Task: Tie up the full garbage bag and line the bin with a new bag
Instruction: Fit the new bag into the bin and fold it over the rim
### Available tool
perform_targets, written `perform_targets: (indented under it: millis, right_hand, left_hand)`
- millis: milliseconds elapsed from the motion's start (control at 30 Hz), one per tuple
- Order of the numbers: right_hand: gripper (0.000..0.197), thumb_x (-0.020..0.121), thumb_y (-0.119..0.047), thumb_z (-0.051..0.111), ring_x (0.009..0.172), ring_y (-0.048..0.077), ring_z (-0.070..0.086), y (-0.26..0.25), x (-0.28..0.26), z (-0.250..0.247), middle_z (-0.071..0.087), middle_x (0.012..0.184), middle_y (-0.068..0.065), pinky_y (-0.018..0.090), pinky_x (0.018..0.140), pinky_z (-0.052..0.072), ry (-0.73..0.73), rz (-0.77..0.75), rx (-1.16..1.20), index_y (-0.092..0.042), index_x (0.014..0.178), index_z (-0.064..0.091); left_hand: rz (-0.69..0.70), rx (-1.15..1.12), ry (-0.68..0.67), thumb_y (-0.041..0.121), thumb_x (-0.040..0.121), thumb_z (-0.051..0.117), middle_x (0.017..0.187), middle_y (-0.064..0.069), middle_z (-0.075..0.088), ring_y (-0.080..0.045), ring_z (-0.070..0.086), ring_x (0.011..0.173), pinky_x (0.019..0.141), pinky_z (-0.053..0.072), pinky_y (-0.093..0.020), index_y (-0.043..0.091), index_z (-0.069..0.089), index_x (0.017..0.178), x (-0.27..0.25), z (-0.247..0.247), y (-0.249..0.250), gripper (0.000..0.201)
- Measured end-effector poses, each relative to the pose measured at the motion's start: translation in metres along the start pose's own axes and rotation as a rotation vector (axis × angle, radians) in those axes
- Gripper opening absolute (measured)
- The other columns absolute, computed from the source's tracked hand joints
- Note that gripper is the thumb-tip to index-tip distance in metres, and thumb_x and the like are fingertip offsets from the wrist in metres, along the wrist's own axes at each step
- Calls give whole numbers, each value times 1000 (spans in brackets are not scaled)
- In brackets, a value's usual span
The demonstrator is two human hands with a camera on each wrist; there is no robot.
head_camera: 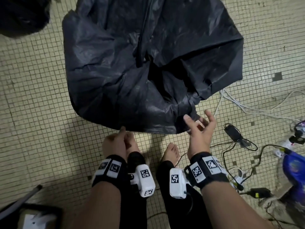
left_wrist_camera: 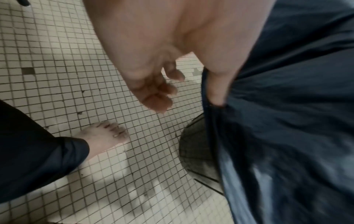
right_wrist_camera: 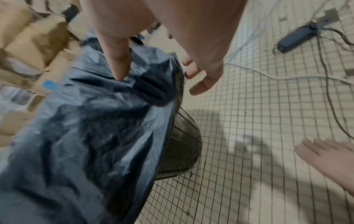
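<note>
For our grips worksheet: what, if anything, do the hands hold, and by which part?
Nothing is gripped. The left hand tucks a thumb under the black bag at its hem; the right hand, spread, only touches it.

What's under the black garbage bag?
A dark ribbed bin shows below the black garbage bag, standing on the tiled floor. The bag covers its rim and inside, so those cannot be seen.

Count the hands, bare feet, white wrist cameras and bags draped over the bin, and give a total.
Hands: 2, left hand, right hand
Bare feet: 2
White wrist cameras: 2
Black bag over the bin: 1
Total: 7
</note>
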State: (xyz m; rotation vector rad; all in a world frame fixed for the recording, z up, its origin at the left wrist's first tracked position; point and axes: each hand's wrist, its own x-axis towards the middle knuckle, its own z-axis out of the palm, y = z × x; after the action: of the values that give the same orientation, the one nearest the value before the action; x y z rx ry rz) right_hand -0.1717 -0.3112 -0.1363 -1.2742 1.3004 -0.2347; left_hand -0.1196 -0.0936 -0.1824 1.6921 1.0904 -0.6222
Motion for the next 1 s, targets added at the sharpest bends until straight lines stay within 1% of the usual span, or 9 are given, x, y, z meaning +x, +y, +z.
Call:
perform_targets:
  millis: [100, 200, 367, 467, 567, 733, 833, 933, 1000]
  right_hand:
    - [31, 80, -59, 71, 115, 5, 52, -16, 3, -2, 52, 121, -9, 32, 101, 46, -8, -191, -287, -41, 105, 62]
    - [12, 87, -42, 73, 107, 9, 51, -21, 11, 3, 52, 111, -4, 23, 93, 44, -10, -359, -451, -35, 94, 65]
    - [11, 86, -29, 77, 84, 12, 59, -11, 19, 16, 63, 88, -7, 31, 82, 52, -9, -348, -480, -23, 84, 69]
    - [9, 86, -27, 77, 78, 4, 58, -1, 21, 29, 65, 86, -8, 29, 80, 53, -35, -236, -465, -19, 85, 73]
    - [9, 87, -23, 76, 80, 13, 63, 1, 21, 41, 71, 89, 1, 29, 78, 52, -68, -170, -418, -15, 87, 76]
    - [8, 86, -22, 78, 78, 11, 69, 4, 7, 30, 73, 87, 1, 26, 71, 59, -57, -192, -220, -16, 90, 74]
    - [7, 85, -25, 79, 78, 19, 71, 15, 7, 16, 72, 85, 1, 33, 72, 60, -36, -289, -348, -23, 84, 72]
    - [10, 83, -19, 80, 79, 26, 71, 33, 29, 13, 70, 90, 4, 46, 75, 59, -4, -223, -470, -20, 82, 70]
    - [9, 83, -17, 79, 79, 25, 70, 43, 45, 18, 68, 90, 4, 45, 77, 60, -36, -194, -590, -13, 83, 72]
  left_hand:
    - [17, -412, -183, 71, 67, 77, 78, -3, 71, -23, 70, 68, 59, 57, -37, 22, 71, 84, -31, 16, 17, 52]
    - [130, -422, -220, 59, 60, 88, 93, -2, 74, -18, 73, 78, 63, 58, -34, 18, 65, 106, -45, 42, 34, 66]
    - [267, -371, -195, 34, 81, 83, 107, -2, 74, -23, 75, 91, 71, 62, -37, 20, 69, 109, -38, 38, 47, 35]
    - [300, -368, -228, 26, 82, 81, 107, -1, 75, -24, 75, 95, 81, 61, -40, 21, 69, 111, -16, 21, 54, 31]
    - [386, -241, -221, 19, 85, 79, 100, -3, 77, -23, 75, 93, 79, 61, -34, 21, 73, 101, 6, 6, 64, 17]
    - [453, -158, -138, 39, 74, 84, 88, -2, 78, -21, 77, 82, 73, 61, -31, 28, 75, 87, 17, -3, 56, 19]
    - [483, -132, -91, 40, 75, 81, 86, 3, 78, -17, 77, 79, 69, 60, -26, 32, 75, 86, 21, -2, 37, 15]
    - [403, -87, 14, 22, 84, 79, 81, 5, 77, -19, 76, 81, 73, 61, -34, 33, 74, 78, 40, 2, 23, 13]
    - [363, -2, 16, 12, 88, 73, 75, 5, 74, -25, 75, 87, 83, 61, -46, 31, 74, 83, 56, 4, 17, 19]
